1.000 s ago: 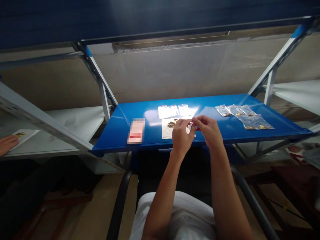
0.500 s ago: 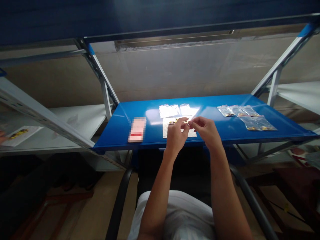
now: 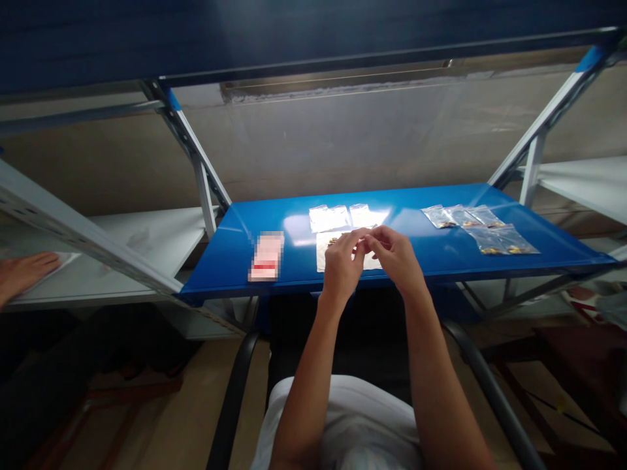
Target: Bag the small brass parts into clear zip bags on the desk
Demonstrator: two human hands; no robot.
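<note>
My left hand [image 3: 345, 261] and my right hand [image 3: 394, 253] meet fingertip to fingertip over a white cloth or paper sheet [image 3: 321, 259]. Both are closed in a pinch, and whatever lies between the fingers is too small and covered to name. Small dark and yellowish pieces [image 3: 332, 241] show on the sheet just beyond my left fingers; my hands hide the others. Right behind the sheet lie three clear plastic bags [image 3: 337, 218] in a row, bright with glare.
Several zip bags [image 3: 509, 240] with small yellowish pieces inside lie on the right of the blue table [image 3: 416, 267]. A pinkish blurred rectangle [image 3: 267, 256] is at left. Another person's hand [image 3: 29, 274] rests on the white shelf [image 3: 122, 281]. Metal posts [image 3: 200, 163] flank the table.
My fingertips have drawn closer together and now cover more of the small pieces. At far left the other person's hand has come into view over the pieces there.
</note>
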